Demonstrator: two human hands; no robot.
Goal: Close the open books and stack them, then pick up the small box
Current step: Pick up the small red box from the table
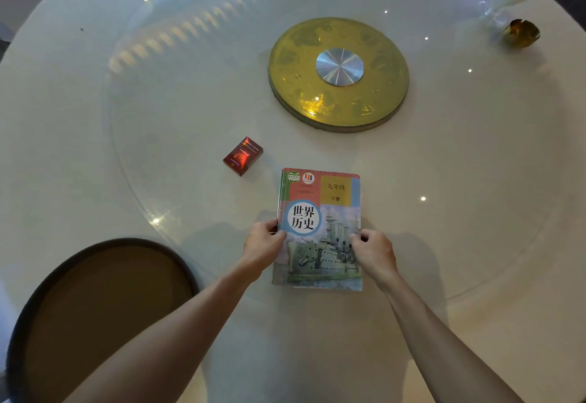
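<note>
The round white desk (95,91) fills nearly the whole view, with a clear glass turntable (133,149) lying over most of it and a gold disc (374,107) with a silver hub at its centre. A brown round chair seat (104,314) pushes in below the desk's near-left edge.

Near the desk's near edge, roughly midway along it, lies the closed book stack (318,228), cover up, showing a warship picture and Chinese title. A sliver of a second cover edge shows along its left side, which suggests one book sits under another, though how many cannot be told.

The left hand (264,244) clamps the stack's spine side and the right hand (374,252) the opposite long edge, each grip pinching the stack between thumb on top and fingers curled under or against the side. Held this way from both sides, the hands are most likely squaring the edges so the stack sits flush.

The small red box (243,155) rests apart from the stack, just beyond its far-left corner toward the desk's centre, untouched and within easy reach of the left hand.
</note>
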